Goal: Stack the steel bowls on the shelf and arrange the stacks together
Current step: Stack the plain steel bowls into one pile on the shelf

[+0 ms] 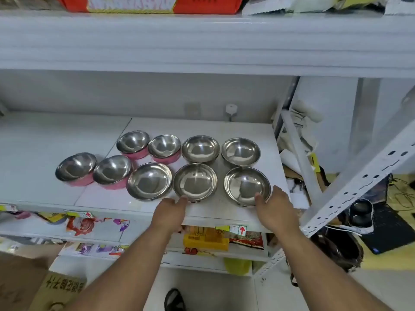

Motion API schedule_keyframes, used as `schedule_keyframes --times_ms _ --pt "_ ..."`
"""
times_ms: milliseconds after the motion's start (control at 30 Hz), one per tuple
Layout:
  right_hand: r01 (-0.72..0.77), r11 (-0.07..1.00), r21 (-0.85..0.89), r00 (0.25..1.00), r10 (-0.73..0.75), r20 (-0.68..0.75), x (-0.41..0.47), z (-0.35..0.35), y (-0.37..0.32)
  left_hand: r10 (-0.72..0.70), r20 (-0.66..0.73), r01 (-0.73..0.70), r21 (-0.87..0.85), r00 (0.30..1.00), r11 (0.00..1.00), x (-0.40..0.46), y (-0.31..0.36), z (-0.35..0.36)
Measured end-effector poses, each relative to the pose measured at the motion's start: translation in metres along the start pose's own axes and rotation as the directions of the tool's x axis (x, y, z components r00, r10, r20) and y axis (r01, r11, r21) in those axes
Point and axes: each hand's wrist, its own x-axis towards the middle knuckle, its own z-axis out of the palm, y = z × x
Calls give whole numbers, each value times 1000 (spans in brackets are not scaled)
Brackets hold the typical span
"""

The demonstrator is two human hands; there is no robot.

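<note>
While both bare arms reach up from below, nine round steel bowls stand right way up, unstacked, on the white middle shelf board (235, 129).

Furthest left, two pink-sided steel bowls (76, 168) and (113, 171) sit side by side, rims just touching. Behind them and to the right, two more pink-sided steel bowls (133, 143) and (164, 148) stand close together in the back row. That row continues rightward with two plain shallow steel bowls (200, 148) and (241, 151), a little apart.

The front row holds three plain shallow steel bowls. The front-left bowl (149, 181) stands clear of either hand. The left hand (169, 214) lies palm down on the shelf lip, fingers loosely extended, its fingertips (183, 199) touching the near rim of the front-middle bowl (195, 181); no closed grip is visible. The right hand (275, 207) is spread open at the near right edge of the front-right bowl (247, 185), thumb over the rim and fingers around the outer side; whether it bears the bowl's weight cannot be told.

Coloured packets (211, 237) fill the lower shelf.
</note>
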Motion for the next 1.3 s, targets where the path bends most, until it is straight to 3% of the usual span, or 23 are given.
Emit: schedule_keyframes --times_ms 100,267,333,500,667,800,900,1067,1300 --pt "-112 984 136 992 104 68 6 -2 -6 -129 124 160 -278 984 947 9 7 5" --pt "-291 920 261 952 251 177 12 -1 -15 -163 129 204 -434 978 878 29 7 16" --pt "-301 915 267 944 248 218 15 2 -14 -167 128 209 -491 978 846 35 6 18" --pt "-372 833 408 927 310 213 13 3 -15 -137 106 171 -484 985 858 37 6 16" --pt "-266 782 564 962 256 100 3 -12 -31 -116 132 162 -425 984 890 30 8 21" --pt "-237 736 634 969 131 210 5 -12 -61 -77 170 140 -399 982 906 24 10 28" --pt "-265 759 595 944 79 320 9 -1 -77 -35 211 118 -397 977 910 21 8 29" --pt "-316 796 517 915 111 388 9 18 -81 11 182 75 -454 983 888 19 0 18" --pt "-381 739 556 888 126 442 6 20 -70 12 128 58 -531 992 845 12 -13 4"
